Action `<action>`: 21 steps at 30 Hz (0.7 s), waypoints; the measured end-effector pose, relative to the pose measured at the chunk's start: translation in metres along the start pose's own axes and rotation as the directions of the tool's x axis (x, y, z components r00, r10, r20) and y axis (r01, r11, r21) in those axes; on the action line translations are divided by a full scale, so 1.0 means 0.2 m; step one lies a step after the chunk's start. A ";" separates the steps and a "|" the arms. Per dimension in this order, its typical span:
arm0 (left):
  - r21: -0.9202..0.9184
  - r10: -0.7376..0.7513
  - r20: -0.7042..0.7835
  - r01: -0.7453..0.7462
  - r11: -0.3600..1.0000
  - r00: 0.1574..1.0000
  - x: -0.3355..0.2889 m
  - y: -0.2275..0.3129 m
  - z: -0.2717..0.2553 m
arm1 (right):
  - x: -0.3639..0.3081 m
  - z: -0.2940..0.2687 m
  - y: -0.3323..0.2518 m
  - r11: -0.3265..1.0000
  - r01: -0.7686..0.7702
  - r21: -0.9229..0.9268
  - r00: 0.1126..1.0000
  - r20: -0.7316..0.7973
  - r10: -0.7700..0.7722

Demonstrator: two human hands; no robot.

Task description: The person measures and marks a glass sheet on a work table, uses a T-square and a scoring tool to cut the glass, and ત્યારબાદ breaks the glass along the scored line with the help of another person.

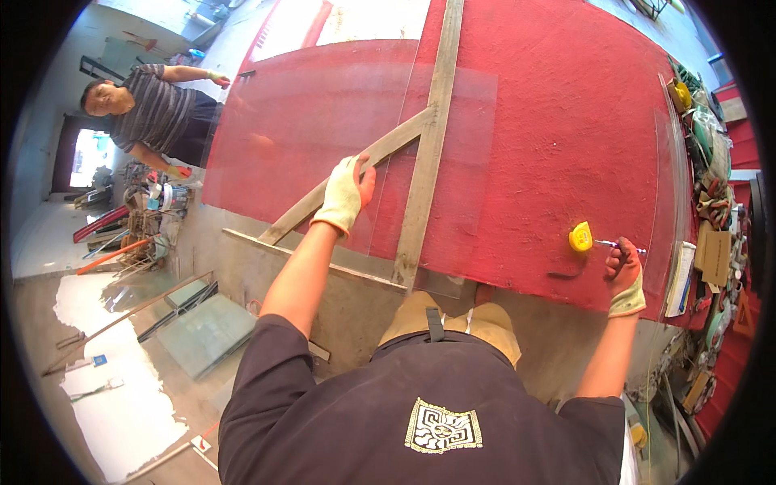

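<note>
My left hand (347, 194), in a cream glove with red-orange palm and fingers, grips the slanting brace of a large wooden T-square (428, 170). The square lies across a clear glass sheet (299, 113) on a red-covered table (566, 97), its crossbar along the near edge. My right hand (624, 276), gloved alike, is closed round a slim pen-shaped glass cutter (606, 243) at the table's right side. Its thin tip points left, close to a yellow tape measure (580, 237) on the red cloth.
Another person (162, 105) in a striped shirt and gloves stands at the table's far left. Glass panes (206, 331) lie on the floor at left. Cluttered tools and a cardboard box (715, 257) line the right. Another upright glass edge (667, 178) shows near there.
</note>
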State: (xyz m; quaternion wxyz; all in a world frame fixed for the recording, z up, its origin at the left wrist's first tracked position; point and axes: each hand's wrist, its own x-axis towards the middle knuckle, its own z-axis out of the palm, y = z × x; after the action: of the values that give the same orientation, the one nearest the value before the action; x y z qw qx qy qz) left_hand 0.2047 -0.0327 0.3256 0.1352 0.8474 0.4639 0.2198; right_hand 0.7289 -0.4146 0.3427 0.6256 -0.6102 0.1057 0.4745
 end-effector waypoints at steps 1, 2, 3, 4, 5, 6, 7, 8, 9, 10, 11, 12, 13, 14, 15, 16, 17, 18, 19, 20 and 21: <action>0.023 0.080 0.004 -0.080 0.997 0.997 0.07 -0.03 0.01 | -0.04 0.04 0.06 0.999 0.006 0.035 0.995 0.101 -0.009; 0.040 0.158 0.007 -0.158 0.987 0.987 0.13 -0.05 0.03 | -0.08 0.13 0.13 0.998 0.052 0.042 0.986 0.154 -0.057; 0.062 0.231 0.006 -0.231 0.971 0.973 0.19 -0.09 0.06 | -0.10 0.27 0.20 0.994 0.095 0.049 0.971 0.214 -0.103; 0.046 0.281 0.050 -0.283 0.958 0.958 0.22 -0.17 0.09 | -0.12 0.41 0.26 0.994 0.099 0.051 0.957 0.268 -0.109; 0.062 0.347 0.036 -0.349 0.935 0.937 0.24 -0.21 0.12 | -0.14 0.55 0.30 0.993 0.108 0.054 0.941 0.316 -0.119; 0.075 0.417 0.024 -0.418 0.906 0.909 0.28 -0.22 0.13 | -0.17 0.70 0.35 0.987 0.157 0.041 0.937 0.309 -0.161; 0.088 0.483 0.011 -0.482 0.872 0.876 0.31 -0.21 0.13 | -0.19 0.84 0.40 0.979 0.204 0.025 0.931 0.303 -0.201; 0.082 0.502 0.107 -0.511 0.856 0.858 0.34 -0.20 0.13 | -0.20 0.96 0.43 0.983 0.166 0.073 0.930 0.321 -0.180; 0.062 0.532 0.134 -0.543 0.837 0.836 0.36 -0.21 0.12 | -0.19 1.08 0.47 0.985 0.122 0.123 0.924 0.347 -0.158; 0.039 0.563 0.160 -0.575 0.817 0.811 0.37 -0.22 0.13 | -0.16 1.18 0.50 0.978 0.107 0.182 0.906 0.387 -0.171; 0.018 0.592 0.182 -0.605 0.796 0.785 0.38 -0.24 0.13 | -0.13 1.28 0.53 0.967 0.090 0.238 0.884 0.429 -0.188; 0.000 0.601 0.216 -0.616 0.788 0.769 0.39 -0.27 0.14 | -0.10 1.38 0.55 0.956 0.021 0.293 0.890 0.430 -0.151; -0.022 0.600 0.215 -0.610 0.792 0.771 0.39 -0.30 0.15 | -0.07 1.46 0.57 0.937 -0.046 0.347 0.895 0.431 -0.116; -0.041 0.596 0.215 -0.602 0.797 0.774 0.39 -0.33 0.16 | -0.06 1.52 0.59 0.942 -0.046 0.333 0.931 0.356 -0.081; -0.064 0.596 0.213 -0.598 0.799 0.774 0.40 -0.33 0.16 | -0.03 1.57 0.61 0.931 -0.054 0.362 0.921 0.378 -0.094; -0.086 0.598 0.211 -0.595 0.799 0.773 0.41 -0.33 0.17 | 0.00 1.59 0.62 0.930 -0.061 0.362 0.925 0.371 -0.083; -0.099 0.597 0.215 -0.591 0.800 0.773 0.41 -0.34 0.17 | 0.01 1.63 0.63 0.931 -0.075 0.358 0.927 0.369 -0.068; -0.111 0.596 0.217 -0.587 0.802 0.773 0.42 -0.36 0.17 | 0.02 1.67 0.64 0.938 -0.055 0.343 0.937 0.343 -0.070; -0.122 0.593 0.219 -0.581 0.805 0.775 0.42 -0.36 0.18 | 0.02 1.70 0.64 0.945 -0.036 0.325 0.945 0.318 -0.074; -0.113 0.591 0.211 -0.581 0.806 0.779 0.42 -0.37 0.19 | 0.03 1.73 0.64 0.951 -0.019 0.308 0.952 0.296 -0.077; -0.115 0.588 0.219 -0.578 0.808 0.779 0.42 -0.37 0.20 | 0.05 1.75 0.64 0.950 -0.018 0.310 0.954 0.291 -0.076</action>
State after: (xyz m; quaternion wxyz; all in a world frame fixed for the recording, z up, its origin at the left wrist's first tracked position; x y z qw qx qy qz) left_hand 0.2094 0.0764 0.2800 0.1342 0.9666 0.1542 0.1547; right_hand 0.4859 -0.1327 0.3315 0.7291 -0.4273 0.0737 0.5295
